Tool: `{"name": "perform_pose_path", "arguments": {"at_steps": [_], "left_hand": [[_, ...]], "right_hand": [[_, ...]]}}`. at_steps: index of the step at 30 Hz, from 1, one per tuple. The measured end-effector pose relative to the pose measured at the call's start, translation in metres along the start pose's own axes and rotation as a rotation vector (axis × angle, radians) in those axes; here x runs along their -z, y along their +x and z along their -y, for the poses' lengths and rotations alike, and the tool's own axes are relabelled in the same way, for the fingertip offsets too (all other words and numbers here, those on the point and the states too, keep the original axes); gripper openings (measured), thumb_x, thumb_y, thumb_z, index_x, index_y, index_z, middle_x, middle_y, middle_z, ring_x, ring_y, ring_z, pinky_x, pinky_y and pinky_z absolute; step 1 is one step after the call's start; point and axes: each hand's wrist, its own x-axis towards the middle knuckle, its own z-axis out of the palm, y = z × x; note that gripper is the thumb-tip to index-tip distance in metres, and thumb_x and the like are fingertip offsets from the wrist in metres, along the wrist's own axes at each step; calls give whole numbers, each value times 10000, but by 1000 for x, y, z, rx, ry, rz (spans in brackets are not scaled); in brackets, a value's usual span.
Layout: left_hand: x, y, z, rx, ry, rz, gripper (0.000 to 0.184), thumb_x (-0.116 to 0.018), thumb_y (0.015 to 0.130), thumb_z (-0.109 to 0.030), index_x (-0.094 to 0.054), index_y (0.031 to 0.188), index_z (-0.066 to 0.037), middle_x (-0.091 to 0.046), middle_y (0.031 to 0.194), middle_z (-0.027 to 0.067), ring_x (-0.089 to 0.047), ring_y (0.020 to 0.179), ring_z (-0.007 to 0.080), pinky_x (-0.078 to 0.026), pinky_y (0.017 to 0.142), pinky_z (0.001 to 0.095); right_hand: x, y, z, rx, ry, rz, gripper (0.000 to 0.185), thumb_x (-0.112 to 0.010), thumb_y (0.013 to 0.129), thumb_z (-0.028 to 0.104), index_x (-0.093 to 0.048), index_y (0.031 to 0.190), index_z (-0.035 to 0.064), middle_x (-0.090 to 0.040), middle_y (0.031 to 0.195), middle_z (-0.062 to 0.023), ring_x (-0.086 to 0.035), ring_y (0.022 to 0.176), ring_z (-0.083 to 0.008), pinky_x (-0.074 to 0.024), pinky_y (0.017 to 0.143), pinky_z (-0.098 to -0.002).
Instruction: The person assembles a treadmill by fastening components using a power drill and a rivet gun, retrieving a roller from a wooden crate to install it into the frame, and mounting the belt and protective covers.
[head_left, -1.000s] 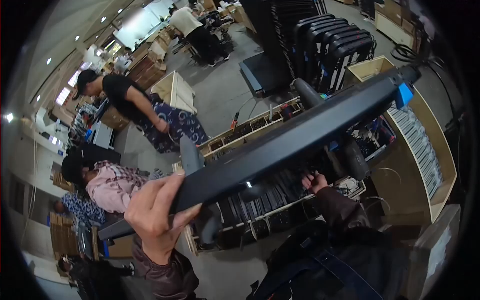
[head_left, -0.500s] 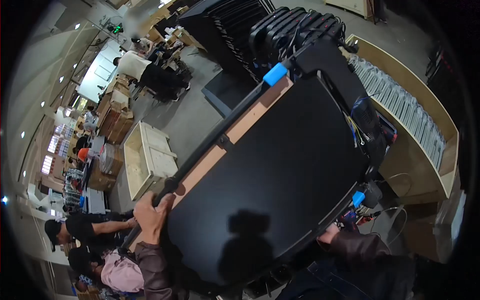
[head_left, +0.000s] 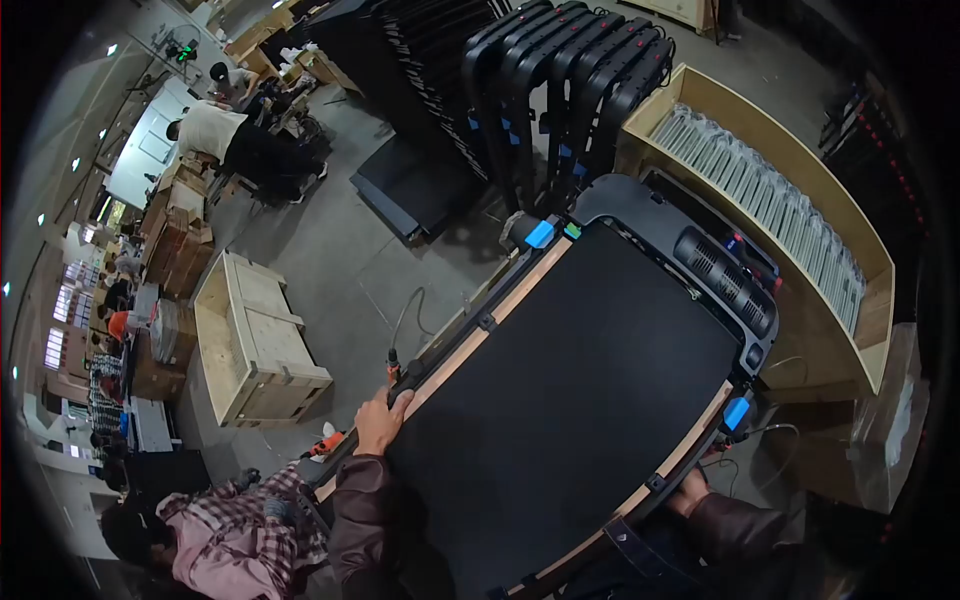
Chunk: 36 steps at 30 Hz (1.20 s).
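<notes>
A treadmill deck with a black belt [head_left: 580, 370] fills the middle of the view, its grey motor cover [head_left: 690, 245] at the far end. Wooden strips [head_left: 480, 345] show along both sides, with blue pieces [head_left: 540, 235] near the motor end. My left hand [head_left: 380, 422] is closed around the left side rail, thumb on top. At the right side rail, my right hand [head_left: 689, 492] has its fingers curled under the edge, partly hidden by the frame. A power driver with an orange collar [head_left: 392, 368] stands beside the left rail, close to my left hand.
Behind the deck stand several black treadmill uprights [head_left: 565, 70] and stacked black decks [head_left: 400, 80]. A wooden crate [head_left: 870, 350] of wrapped metal tubes is at right, another crate [head_left: 265, 345] at left. A person in a checked shirt [head_left: 235, 540] is at lower left; others work farther back.
The treadmill has come down and lies flatter, its motor cover now showing from above. My hands stay on its sides. The person in a dark shirt at lower left has left view.
</notes>
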Motion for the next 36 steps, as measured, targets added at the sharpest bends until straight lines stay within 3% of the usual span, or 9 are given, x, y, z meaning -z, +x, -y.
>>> {"name": "perform_pose_path", "arguments": {"at_steps": [2,8,18,23,26,30,32,35,36], "left_hand": [[-14,-8,2,-115,-183,-250,591,-558,967,-546,-617,1221,-16,-648,1143,264,-614,1097,428,-477,920,489],[-45,-134,-33,-55,-228,-498,548,-621,965,-399,-541,1381,-52,-491,1397,237,-432,1333,407,-320,1125,489],[-119,-345,-18,230,-206,-466,546,-549,1009,-408,-496,1457,-101,-413,1540,177,-329,1458,365,-226,1193,520],[-139,-420,-33,293,-260,-523,536,-581,993,-413,-518,1433,-112,-419,1537,177,-351,1447,367,-236,1179,529],[-143,-461,-64,322,-335,-551,486,-614,982,-320,-537,1391,-69,-491,1447,196,-414,1382,383,-297,1138,500],[-149,-507,-181,372,-356,-815,254,-667,922,-104,-643,1161,-21,-626,1118,183,-566,1069,387,-453,934,463],[-168,-506,-250,273,-490,-700,163,-668,922,-106,-665,1060,-19,-656,1017,154,-612,985,377,-488,880,440],[-233,-466,-330,230,-918,-457,122,-676,920,-135,-678,1006,-50,-679,968,152,-658,874,372,-522,746,428],[-260,-449,-348,250,-920,-351,130,-638,939,-152,-672,1029,-64,-687,991,180,-665,907,390,-529,756,445]], "right_hand": [[21,23,-3,-1,-31,34,180,-613,992,210,-620,1149,121,-681,1035,-96,-677,958,-255,-598,787,-437],[19,-30,63,-260,-1653,446,247,-615,983,191,-646,1061,-42,-706,818,-134,-714,673,-212,-616,620,-343],[-57,-126,89,126,-1153,674,645,-527,1010,537,-539,1309,-34,-383,514,47,-392,415,-59,-492,529,-254],[42,-66,97,167,-1602,523,439,-654,969,420,-665,1092,-1,-589,647,-7,-520,485,-75,-454,469,-257],[145,51,104,706,-2021,359,695,-748,849,491,-545,1239,-48,-726,934,-185,-715,896,-342,-562,790,-437],[169,116,66,351,-2004,122,985,-791,758,546,-314,1415,-13,-618,1284,-247,-630,1156,-406,-503,981,-456],[174,134,49,414,-2065,51,1018,-805,751,507,-261,1447,0,-571,1334,-248,-628,1141,-438,-509,989,-464],[182,166,50,266,-2083,479,1081,-819,737,461,-190,1496,17,-536,1376,-247,-609,1172,-450,-507,1003,-472],[170,177,43,271,-2140,288,1102,-824,731,433,-161,1506,18,-556,1354,-245,-612,1167,-444,-511,995,-467]]}}
